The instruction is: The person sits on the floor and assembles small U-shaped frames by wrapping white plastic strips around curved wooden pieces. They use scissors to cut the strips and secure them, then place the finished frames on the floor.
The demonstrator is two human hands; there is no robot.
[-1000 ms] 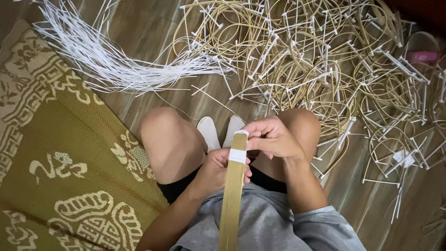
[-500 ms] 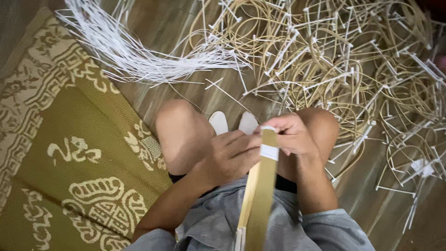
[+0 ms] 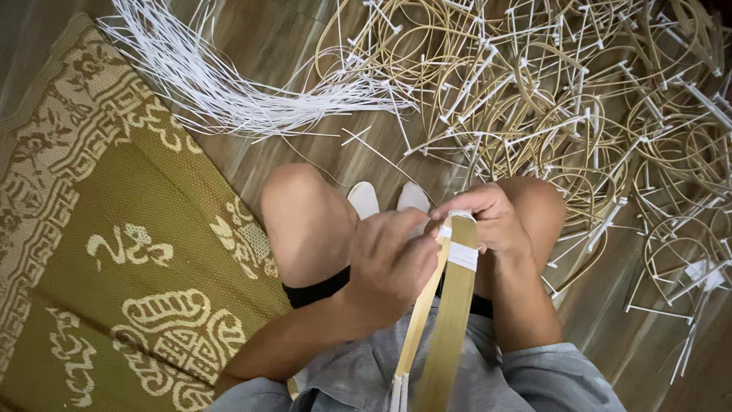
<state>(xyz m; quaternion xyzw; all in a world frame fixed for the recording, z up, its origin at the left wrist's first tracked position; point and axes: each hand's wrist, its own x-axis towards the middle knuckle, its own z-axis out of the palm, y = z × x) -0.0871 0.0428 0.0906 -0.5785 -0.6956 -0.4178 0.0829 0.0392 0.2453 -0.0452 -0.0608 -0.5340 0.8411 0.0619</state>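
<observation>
1. Above the person's lap, between the raised knees, both hands meet at the top end of a folded bamboo strip (image 3: 450, 320), a flat tan band that runs from the bottom edge of the view up to the fingers.
2. The left hand (image 3: 389, 263) curls around the near side of the strip just below its top, fingers bent and closed against it, thumb pointing toward the other hand.
3. The right hand (image 3: 492, 221) pinches the strip's upper end from the far side, fingertips pressed on the top fold.
4. A white tape band (image 3: 462, 255) wraps across the strip just under the right hand's fingers; a second white piece shows at the very tip, touching the fingertips.
5. The strip shows two layers, splitting apart lower down toward the grey shorts (image 3: 366, 374).
6. On the wooden floor (image 3: 290, 46) ahead lies a spread bundle of thin white strips (image 3: 213, 84), well apart from the hands.
7. To the right sits a tangled pile of bent bamboo hoops (image 3: 549, 91) bound with white ties.
8. A green patterned mat (image 3: 114, 229) lies to the left, beside the left knee.
</observation>
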